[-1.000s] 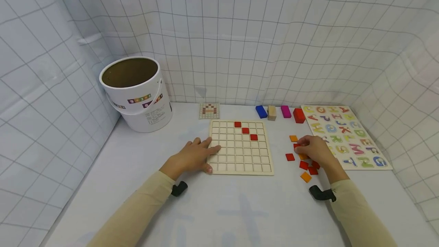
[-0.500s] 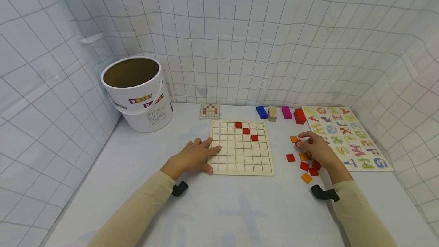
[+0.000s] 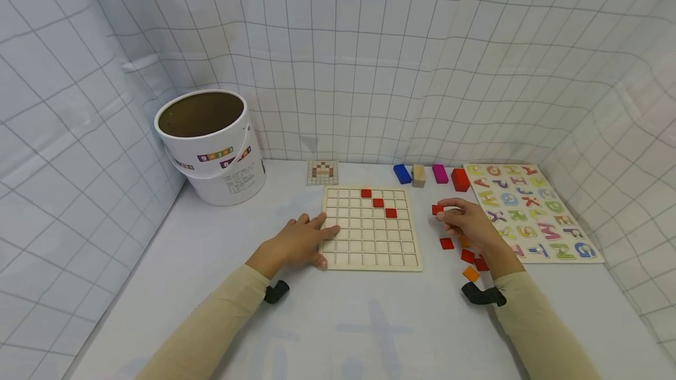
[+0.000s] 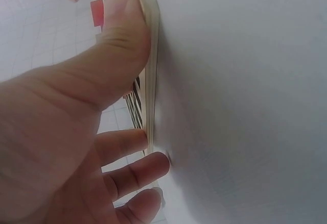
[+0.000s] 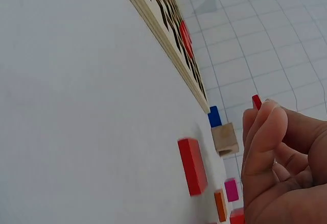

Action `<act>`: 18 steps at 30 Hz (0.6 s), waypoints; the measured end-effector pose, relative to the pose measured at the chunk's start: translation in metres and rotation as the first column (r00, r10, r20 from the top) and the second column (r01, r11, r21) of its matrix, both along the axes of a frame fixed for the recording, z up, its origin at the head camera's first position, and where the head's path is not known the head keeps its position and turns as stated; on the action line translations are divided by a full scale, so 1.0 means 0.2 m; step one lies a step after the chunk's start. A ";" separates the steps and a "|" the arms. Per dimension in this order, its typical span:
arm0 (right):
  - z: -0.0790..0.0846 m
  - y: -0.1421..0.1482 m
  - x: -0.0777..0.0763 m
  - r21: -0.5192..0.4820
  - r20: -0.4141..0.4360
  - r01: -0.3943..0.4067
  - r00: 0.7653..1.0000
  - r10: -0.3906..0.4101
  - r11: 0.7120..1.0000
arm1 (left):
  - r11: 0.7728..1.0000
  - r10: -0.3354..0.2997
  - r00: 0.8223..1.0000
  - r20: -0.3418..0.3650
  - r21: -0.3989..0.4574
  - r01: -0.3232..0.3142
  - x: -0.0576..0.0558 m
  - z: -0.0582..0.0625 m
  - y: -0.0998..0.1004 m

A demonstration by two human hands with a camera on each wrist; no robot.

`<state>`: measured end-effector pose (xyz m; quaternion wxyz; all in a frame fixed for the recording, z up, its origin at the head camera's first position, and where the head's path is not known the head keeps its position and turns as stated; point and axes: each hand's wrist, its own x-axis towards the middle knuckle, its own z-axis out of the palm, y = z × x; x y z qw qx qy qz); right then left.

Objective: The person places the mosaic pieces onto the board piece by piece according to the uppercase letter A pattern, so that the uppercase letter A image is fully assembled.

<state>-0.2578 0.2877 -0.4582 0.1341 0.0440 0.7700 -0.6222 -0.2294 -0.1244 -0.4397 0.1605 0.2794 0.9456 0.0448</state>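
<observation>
A square wooden grid board (image 3: 369,236) lies on the table, with a diagonal of red tiles (image 3: 378,203) set in its upper cells. My left hand (image 3: 298,241) rests at its left edge, fingers spread over the rim. In the left wrist view the thumb (image 4: 125,25) lies on the edge of the board. My right hand (image 3: 470,224) pinches a red square tile (image 3: 437,209) between thumb and fingers, right of the board. That tile (image 5: 256,101) shows at the fingertips in the right wrist view. Below the hand lie loose red tiles (image 3: 446,243) and orange tiles (image 3: 471,274), some partly hidden.
A small pattern card (image 3: 322,173) lies behind the board. Blue (image 3: 402,174), plain wood (image 3: 418,175), magenta (image 3: 440,173) and red (image 3: 460,180) blocks stand in a row at the back. An alphabet puzzle (image 3: 533,213) is at right, a white bucket (image 3: 227,183) at back left.
My right hand has picked the red tile up from the loose pile and carried it left, toward the board. The left hand keeps its place on the board.
</observation>
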 end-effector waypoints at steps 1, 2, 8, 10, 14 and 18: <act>0.00 -0.02 -0.01 -0.012 -0.002 -0.014 1.000 0.014 1.000 | 1.000 0.001 1.000 0.003 -0.001 -0.001 0.00 0.00 0.00; -0.01 -0.05 -0.01 -0.023 -0.004 -0.025 1.000 0.025 0.999 | 1.000 0.000 1.000 0.004 -0.003 0.000 0.00 0.00 0.00; -0.03 -0.23 -0.04 0.005 -0.005 -0.092 0.996 0.092 0.996 | 1.000 -0.002 1.000 0.006 -0.001 0.002 0.01 0.01 0.00; -0.03 -0.28 -0.05 0.035 0.001 -0.123 0.992 0.123 0.992 | 1.000 -0.004 1.000 0.007 0.005 0.004 0.01 0.01 0.00; -0.04 -0.37 -0.05 0.098 0.003 -0.174 0.985 0.174 0.980 | 1.000 -0.007 1.000 0.005 0.016 0.007 0.01 0.01 0.00; -0.04 -0.42 -0.06 0.191 -0.027 -0.199 0.978 0.208 0.961 | 1.000 -0.007 1.000 -0.003 0.012 0.007 0.01 0.01 0.00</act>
